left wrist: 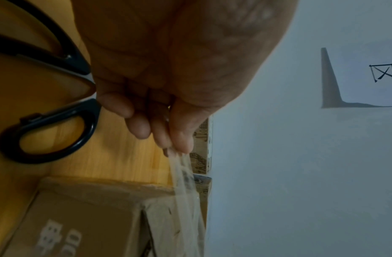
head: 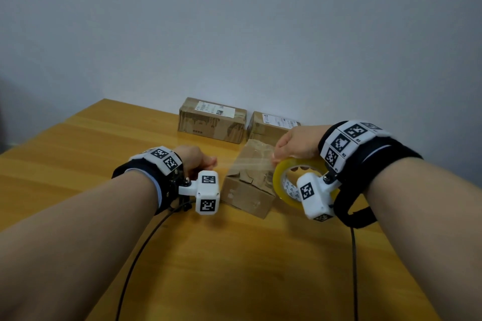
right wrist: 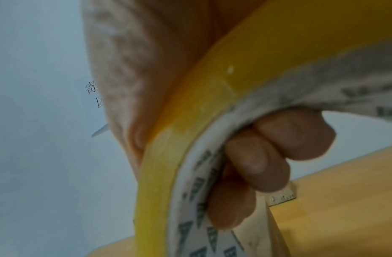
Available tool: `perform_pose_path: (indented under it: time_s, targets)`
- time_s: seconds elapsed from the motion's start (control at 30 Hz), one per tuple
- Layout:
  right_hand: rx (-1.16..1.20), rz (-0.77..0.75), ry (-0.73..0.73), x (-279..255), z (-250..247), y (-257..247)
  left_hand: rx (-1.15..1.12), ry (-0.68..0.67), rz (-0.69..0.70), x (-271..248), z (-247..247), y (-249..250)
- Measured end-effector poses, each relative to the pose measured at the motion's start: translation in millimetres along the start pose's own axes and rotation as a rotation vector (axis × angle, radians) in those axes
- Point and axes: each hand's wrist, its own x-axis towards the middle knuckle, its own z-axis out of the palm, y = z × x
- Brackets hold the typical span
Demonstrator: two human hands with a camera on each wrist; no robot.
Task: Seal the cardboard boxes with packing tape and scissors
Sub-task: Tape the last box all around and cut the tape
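A small cardboard box (head: pixel 247 190) with crumpled flaps sits mid-table between my hands. My right hand (head: pixel 292 147) grips a yellow roll of packing tape (head: pixel 284 177), fingers (right wrist: pixel 263 161) curled through its printed white core (right wrist: pixel 203 217). A clear strip of tape (head: pixel 247 163) stretches leftward above the box to my left hand (head: pixel 200 159), which pinches its free end (left wrist: pixel 177 153) between thumb and fingertips. In the left wrist view the strip (left wrist: pixel 186 200) runs down over the box (left wrist: pixel 91 217). Black-handled scissors (left wrist: pixel 52 132) lie on the table beside my left hand.
Two taped cardboard boxes with shipping labels (head: pixel 212 120) (head: pixel 271 125) stand against the pale wall at the back of the wooden table (head: pixel 78 151). Black cables (head: pixel 146 242) trail from both wrist units over the near tabletop. A paper sheet (left wrist: pixel 377 78) hangs on the wall.
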Motion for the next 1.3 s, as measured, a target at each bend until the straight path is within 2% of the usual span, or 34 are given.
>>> perform_pose_path:
  time_s: [0.1, 0.2, 0.27, 0.4, 0.5, 0.67, 0.77, 0.93, 1.03, 1.3]
  targets:
    - [0.030, 0.019, -0.023, 0.5, 2.4, 0.7, -0.112, 0.000, 0.070, 6.5, -0.3, -5.6]
    - [0.032, 0.037, -0.031, 2.0, 6.4, 1.5, -0.340, 0.037, 0.152, 11.3, -0.7, -18.8]
    - [0.040, 0.045, -0.032, 3.8, 9.5, 3.0, -0.294, 0.033, 0.119, 15.7, 1.8, -17.7]
    - [0.113, 0.068, -0.049, 6.0, 12.9, 7.5, 0.056, 0.014, -0.061, 28.3, 9.6, -7.2]
    - [0.142, 0.090, -0.049, 6.7, 14.9, 10.2, 0.173, 0.002, -0.056, 24.3, 13.3, -3.8]
    - [0.150, 0.108, -0.048, 9.3, 18.5, 14.6, 0.032, -0.023, -0.039, 32.1, 15.4, -7.1]
    - [0.148, 0.119, -0.040, 12.3, 19.1, 16.8, 0.153, 0.029, -0.055, 31.9, 18.4, -3.5]
    - [0.149, 0.200, -0.084, 18.6, 23.5, 17.7, 0.162, -0.029, -0.047, 38.0, 21.6, -6.3]
    - [0.152, 0.211, -0.089, 20.8, 25.3, 20.2, 0.000, -0.025, -0.009, 28.4, 25.3, -6.6]
    - [0.095, 0.162, -0.093, 16.4, 29.7, 21.8, 0.117, -0.041, 0.049, -3.5, 34.4, 0.8]
